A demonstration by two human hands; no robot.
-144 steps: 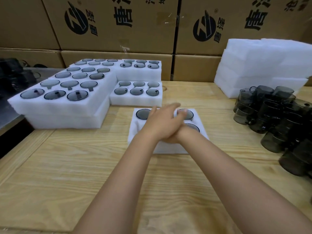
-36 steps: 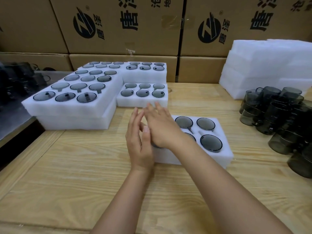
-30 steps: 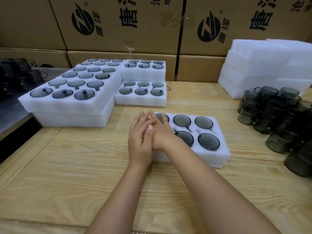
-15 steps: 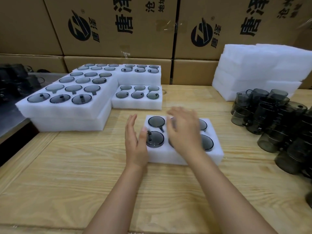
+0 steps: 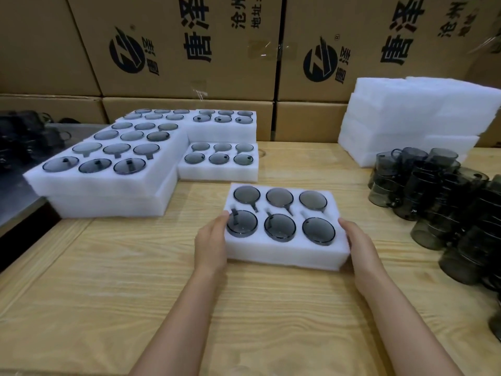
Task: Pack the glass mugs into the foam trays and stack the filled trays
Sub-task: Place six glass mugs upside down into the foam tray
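A white foam tray (image 5: pixel 284 251) lies in the middle of the wooden table, all its holes filled with several smoky grey glass mugs (image 5: pixel 279 227). My left hand (image 5: pixel 210 244) grips the tray's left end, thumb on the top edge. At the right end my right hand (image 5: pixel 357 245) grips the tray the same way. Filled trays (image 5: pixel 108 183) are stacked at the back left, and one single filled tray (image 5: pixel 218 169) lies just behind the one I hold. Loose mugs (image 5: pixel 439 210) are heaped on the right.
A pile of white foam trays (image 5: pixel 414 123) stands at the back right. Printed cardboard cartons (image 5: pixel 189 50) wall off the rear. A metal surface with dark glassware (image 5: pixel 24 137) adjoins the table's left edge. The wooden table (image 5: pixel 108 294) runs toward me.
My hands were together over the tray's left part. They have parted, the right crossing to the tray's right end, and now each grips one end.
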